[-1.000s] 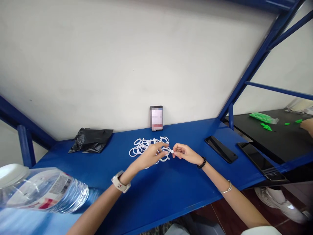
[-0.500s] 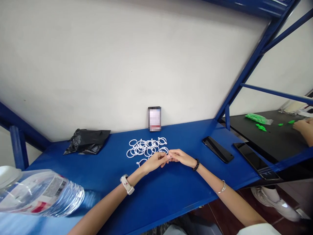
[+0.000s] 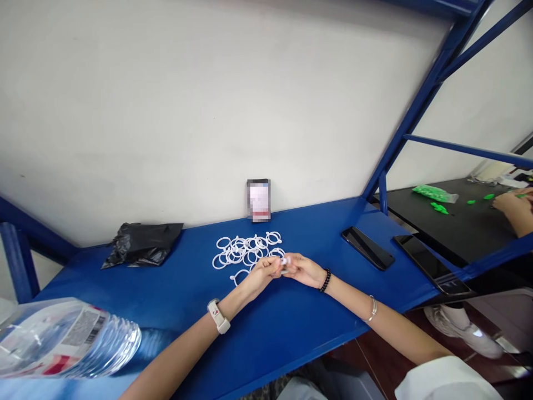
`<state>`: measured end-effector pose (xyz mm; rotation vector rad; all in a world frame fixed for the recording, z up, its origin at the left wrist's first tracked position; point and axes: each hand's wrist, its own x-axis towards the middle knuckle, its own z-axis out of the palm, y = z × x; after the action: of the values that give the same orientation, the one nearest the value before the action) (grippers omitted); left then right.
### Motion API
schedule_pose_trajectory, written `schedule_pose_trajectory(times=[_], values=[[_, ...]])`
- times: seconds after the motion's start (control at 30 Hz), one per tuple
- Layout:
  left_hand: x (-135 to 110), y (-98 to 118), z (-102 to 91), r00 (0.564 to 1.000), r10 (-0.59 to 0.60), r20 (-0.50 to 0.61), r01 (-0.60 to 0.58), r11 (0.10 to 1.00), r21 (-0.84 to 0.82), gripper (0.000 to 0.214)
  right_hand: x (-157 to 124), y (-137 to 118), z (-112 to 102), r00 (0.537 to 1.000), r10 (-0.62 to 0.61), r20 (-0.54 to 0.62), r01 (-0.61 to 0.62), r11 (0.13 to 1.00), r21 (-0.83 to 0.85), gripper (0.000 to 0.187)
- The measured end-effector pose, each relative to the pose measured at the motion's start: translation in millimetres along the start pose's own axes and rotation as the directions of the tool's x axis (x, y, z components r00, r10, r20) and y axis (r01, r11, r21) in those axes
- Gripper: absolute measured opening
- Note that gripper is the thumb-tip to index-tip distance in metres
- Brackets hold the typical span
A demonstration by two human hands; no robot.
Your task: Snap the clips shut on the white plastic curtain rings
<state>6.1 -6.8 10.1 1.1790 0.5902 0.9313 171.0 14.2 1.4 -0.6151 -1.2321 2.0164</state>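
A pale wall (image 3: pixel 216 111) backs a blue table (image 3: pixel 291 328) with blue bars (image 3: pixel 415 105); the floor (image 3: pixel 370 358) is reddish-brown.

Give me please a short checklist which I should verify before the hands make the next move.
1. Small white plastic-looking piece held at the fingertips of the left hand and right hand: ok.
2. Firmness of the grip: cannot tell, the fingers partly cover it.
3. Thin white round rings lying separately: not ok, many overlap.
4. Clear plastic bottle with white-and-red label apart from both hands: ok.
5. Glossy black rectangular phone nearest the right hand, not touching it: ok.
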Motion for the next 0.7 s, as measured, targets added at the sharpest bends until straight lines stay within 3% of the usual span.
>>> schedule_pose_trajectory(times=[0.13, 0.23, 0.33, 0.4, 0.47, 0.53, 0.6, 0.7], values=[[1.5, 5.6, 2.5, 0.999, 0.023, -0.033, -0.025, 0.999, -0.041, 0.048, 0.3, -6.4, 4.2, 0.994, -0.089, -0.057, 0.091, 0.995, 0.036, 0.048], [2.0, 9.1, 3.0, 0.998, 0.033, -0.054, -0.031, 0.999, 0.034, 0.039, 0.8, -13.8, -2.1, 0.977, -0.154, -0.144, 0.144, 0.987, -0.078, 0.039], [1.8, 12.7, -0.7, 0.983, 0.145, -0.112, -0.104, 0.945, 0.311, 0.036, -1.3, -26.2, -18.4, 0.887, -0.318, -0.334, 0.192, 0.913, -0.36, 0.035], [1.9, 13.3, -5.3, 0.946, 0.291, -0.146, -0.168, 0.821, 0.546, 0.031, -5.1, -36.8, -30.1, 0.816, -0.441, -0.374, 0.13, 0.77, -0.625, 0.037], [2.0, 10.3, -10.2, 0.894, 0.424, -0.145, -0.198, 0.664, 0.721, 0.024, -9.9, -46.7, -38.4, 0.75, -0.567, -0.34, 0.01, 0.524, -0.851, 0.034], [1.8, 3.4, -14.0, 0.857, 0.503, -0.108, -0.196, 0.513, 0.836, 0.022, -14.0, -52.9, -42.1, 0.708, -0.645, -0.288, -0.133, 0.279, -0.951, 0.031], [1.0, -5.3, -15.8, 0.845, 0.533, -0.041, -0.175, 0.349, 0.921, 0.019, -16.3, -54.1, -42.5, 0.701, -0.664, -0.263, -0.25, 0.117, -0.961, 0.028], [-0.6, -15.4, -16.0, 0.86, 0.507, 0.058, -0.144, 0.132, 0.981, 0.016, -16.4, -49.7, -40.9, 0.719, -0.639, -0.273, -0.351, 0.004, -0.936, 0.026]])
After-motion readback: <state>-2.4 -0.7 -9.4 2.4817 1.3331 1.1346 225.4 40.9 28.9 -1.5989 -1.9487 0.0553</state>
